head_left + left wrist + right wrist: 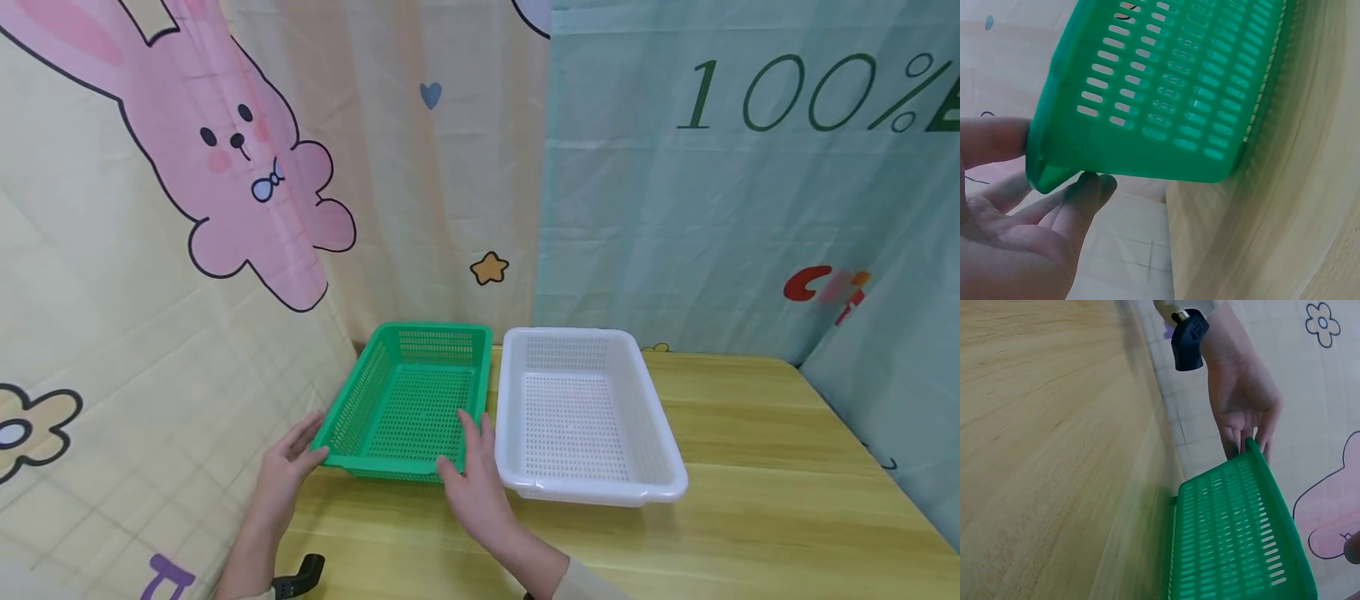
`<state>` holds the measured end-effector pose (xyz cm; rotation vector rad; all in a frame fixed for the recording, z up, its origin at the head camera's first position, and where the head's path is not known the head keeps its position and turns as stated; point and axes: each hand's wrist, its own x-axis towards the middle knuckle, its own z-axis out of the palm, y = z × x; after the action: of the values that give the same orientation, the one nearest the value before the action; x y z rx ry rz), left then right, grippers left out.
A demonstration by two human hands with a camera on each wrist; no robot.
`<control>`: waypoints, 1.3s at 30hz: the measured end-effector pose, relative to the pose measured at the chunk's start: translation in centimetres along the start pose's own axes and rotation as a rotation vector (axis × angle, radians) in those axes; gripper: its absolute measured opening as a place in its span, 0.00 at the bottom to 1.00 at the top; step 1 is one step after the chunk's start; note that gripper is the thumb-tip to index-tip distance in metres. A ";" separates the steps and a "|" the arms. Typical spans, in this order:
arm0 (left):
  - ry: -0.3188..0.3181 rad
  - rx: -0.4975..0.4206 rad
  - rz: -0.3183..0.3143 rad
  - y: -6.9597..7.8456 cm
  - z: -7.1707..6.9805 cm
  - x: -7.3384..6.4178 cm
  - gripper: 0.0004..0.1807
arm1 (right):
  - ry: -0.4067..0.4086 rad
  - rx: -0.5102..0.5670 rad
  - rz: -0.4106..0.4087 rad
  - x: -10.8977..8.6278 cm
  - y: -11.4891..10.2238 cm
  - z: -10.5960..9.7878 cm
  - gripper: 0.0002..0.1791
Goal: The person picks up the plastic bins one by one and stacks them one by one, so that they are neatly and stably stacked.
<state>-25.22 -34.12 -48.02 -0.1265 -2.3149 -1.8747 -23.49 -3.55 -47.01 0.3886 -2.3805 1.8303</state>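
In the head view a green plastic basket [431,400] with slotted sides stands on the table at the left. My left hand [288,462] holds its near left corner, thumb over the rim and fingers underneath, as the left wrist view shows the rim [1038,150] between them. My right hand [476,492] is at the near right corner, thumb and forefinger spread over the rim; whether it touches is unclear. In the right wrist view only a fingertip [1352,548] of it shows, apart from the basket. The basket has nothing inside.
A white slotted basket [573,417] stands close to the right of the green one. Both are on a wooden table [795,467]. Printed curtains [420,183] hang behind and at the sides, the left one near my left arm.
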 end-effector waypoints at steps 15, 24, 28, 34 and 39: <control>-0.093 -0.088 -0.042 -0.9 0.0 0.8 0.34 | 0.064 -0.041 -0.041 0.5 2.4 1.0 0.36; -0.107 -0.080 -0.047 -1.3 -0.3 0.7 0.35 | 0.059 -0.043 -0.032 0.3 2.4 0.9 0.40; -0.098 -0.095 -0.047 -1.6 -0.3 0.6 0.35 | 0.066 -0.049 -0.033 0.2 2.5 1.1 0.40; -0.078 -0.089 -0.048 -1.6 -0.4 0.3 0.34 | 0.067 -0.050 -0.041 0.0 2.5 1.2 0.40; -0.054 -0.069 -0.044 -1.2 -0.4 0.1 0.33 | 0.071 -0.032 -0.042 -0.1 2.0 1.2 0.41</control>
<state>-25.53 -34.82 -49.10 -0.1374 -2.3064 -1.9969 -23.90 -4.19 -49.24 0.3609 -2.3336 1.7552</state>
